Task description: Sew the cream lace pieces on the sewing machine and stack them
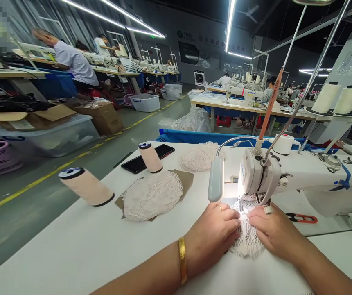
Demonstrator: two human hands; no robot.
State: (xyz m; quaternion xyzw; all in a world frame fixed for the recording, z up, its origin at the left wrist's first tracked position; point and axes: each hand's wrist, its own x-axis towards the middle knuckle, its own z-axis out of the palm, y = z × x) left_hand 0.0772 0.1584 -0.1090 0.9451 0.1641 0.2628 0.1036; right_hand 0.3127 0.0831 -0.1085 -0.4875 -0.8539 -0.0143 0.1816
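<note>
A cream lace piece [247, 241] lies under the presser foot of the white sewing machine [252, 172], lit brightly by its lamp. On its left side, my left hand [214, 231] grips the lace with bent fingers close to the needle. My right hand [276, 229] pinches the other side, fingertips just right of the needle. A stack of lace pieces [153, 196] rests on brown card to the left, and another lace pile [199, 156] sits behind it. Red-handled thread snips [303, 218] lie to the right of my right hand.
Two peach thread cones [86, 187] and a black phone [148, 159] are on the white table [80, 250]. A grey lamp head [215, 180] hangs left of the needle. Co-workers sit at other machines; one person [74, 61] is at left. Plastic bins [145, 102] stand along the aisle.
</note>
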